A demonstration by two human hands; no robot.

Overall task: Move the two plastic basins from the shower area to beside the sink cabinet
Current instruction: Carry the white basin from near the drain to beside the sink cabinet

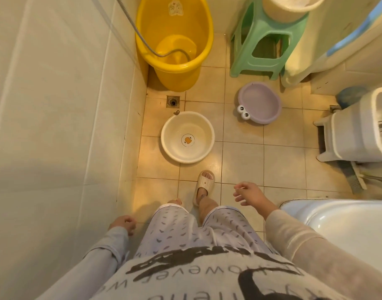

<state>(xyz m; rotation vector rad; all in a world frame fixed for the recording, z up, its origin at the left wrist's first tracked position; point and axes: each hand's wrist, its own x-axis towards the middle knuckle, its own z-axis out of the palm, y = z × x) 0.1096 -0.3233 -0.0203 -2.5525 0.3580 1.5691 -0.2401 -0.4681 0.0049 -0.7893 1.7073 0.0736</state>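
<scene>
While I stand on the tiled floor, white basin and purple basin rest apart; left hand loosely curled, right hand spread, both empty.

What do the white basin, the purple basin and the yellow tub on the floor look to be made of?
White basin: likely glossy moulded plastic, with a thin rolled rim, soft sheen and a printed duck motif. Purple basin: looks like matte pastel plastic with a moulded-on pair of cartoon eyes. Yellow tub: seemingly plastic, slightly translucent, since light glows through its wall.
</scene>
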